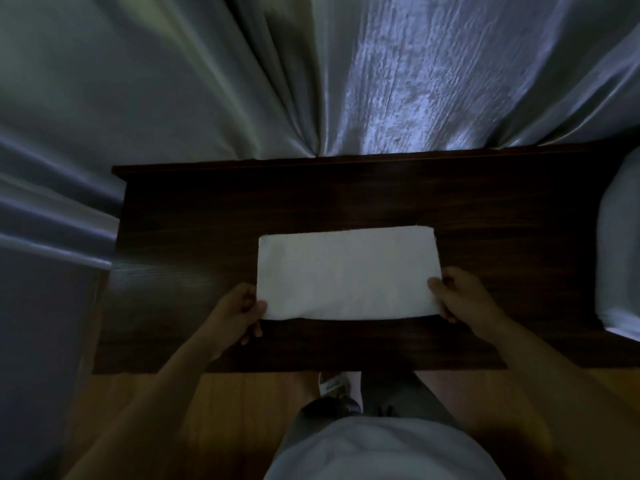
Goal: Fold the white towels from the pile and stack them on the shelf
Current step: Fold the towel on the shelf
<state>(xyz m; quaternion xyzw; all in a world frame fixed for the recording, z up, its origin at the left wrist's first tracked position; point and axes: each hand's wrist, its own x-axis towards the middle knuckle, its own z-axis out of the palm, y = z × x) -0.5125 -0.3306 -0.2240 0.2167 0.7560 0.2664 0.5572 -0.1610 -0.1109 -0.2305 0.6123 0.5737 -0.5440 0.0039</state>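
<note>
We see a folded white towel [348, 273] lying flat as a neat rectangle on a dark wooden shelf [207, 209], towards its near edge. The left hand [239, 315] pinches the towel's near left corner, thumb on top and fingers curled beneath the edge. The right hand [462, 299] grips the near right corner the same way, thumb over the cloth, fingers tucked under. Grey curtains [242, 81] hang behind the shelf, and another pale bundle of cloth [620, 258] sits at its right end, blurred
</note>
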